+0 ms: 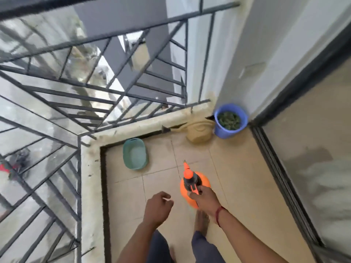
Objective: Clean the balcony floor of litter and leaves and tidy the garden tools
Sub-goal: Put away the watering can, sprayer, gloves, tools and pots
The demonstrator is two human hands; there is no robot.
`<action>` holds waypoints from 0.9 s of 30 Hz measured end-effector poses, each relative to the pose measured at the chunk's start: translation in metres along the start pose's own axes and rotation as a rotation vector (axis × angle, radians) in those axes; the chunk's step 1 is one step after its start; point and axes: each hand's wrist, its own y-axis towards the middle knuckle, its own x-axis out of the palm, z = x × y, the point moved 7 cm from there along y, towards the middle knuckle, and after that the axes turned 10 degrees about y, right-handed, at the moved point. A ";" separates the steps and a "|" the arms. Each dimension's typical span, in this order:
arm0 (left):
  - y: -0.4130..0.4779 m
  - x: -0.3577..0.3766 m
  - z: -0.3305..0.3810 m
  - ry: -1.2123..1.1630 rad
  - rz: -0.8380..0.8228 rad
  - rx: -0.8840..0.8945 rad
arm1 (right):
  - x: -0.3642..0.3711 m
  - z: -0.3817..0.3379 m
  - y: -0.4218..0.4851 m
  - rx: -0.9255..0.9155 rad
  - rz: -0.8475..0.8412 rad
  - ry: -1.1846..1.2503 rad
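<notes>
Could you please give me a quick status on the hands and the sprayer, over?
Right hand grips sprayer by its handle. Left hand free, loosely curled. Basin, watering can, bucket of leaves ahead by the kerb.

Your left grip [158, 207] hangs free, back of hand up, fingers loosely curled, holding nothing. Your right grip [206, 200] is wrapped round the handle of the sprayer [204, 180]. Both forearms bare, reaching fwd & down, R slightly further out than L.
</notes>
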 end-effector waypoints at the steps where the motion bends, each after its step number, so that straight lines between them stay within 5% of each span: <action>1: 0.010 -0.010 0.002 -0.026 0.022 -0.015 | 0.003 -0.013 0.015 0.005 -0.028 -0.023; 12: 0.169 -0.080 -0.037 -0.290 0.046 -0.162 | 0.120 -0.096 0.205 0.100 -0.190 -0.116; 27: 0.421 -0.063 -0.175 -0.445 -0.071 -0.373 | 0.244 -0.028 0.458 0.238 -0.156 -0.248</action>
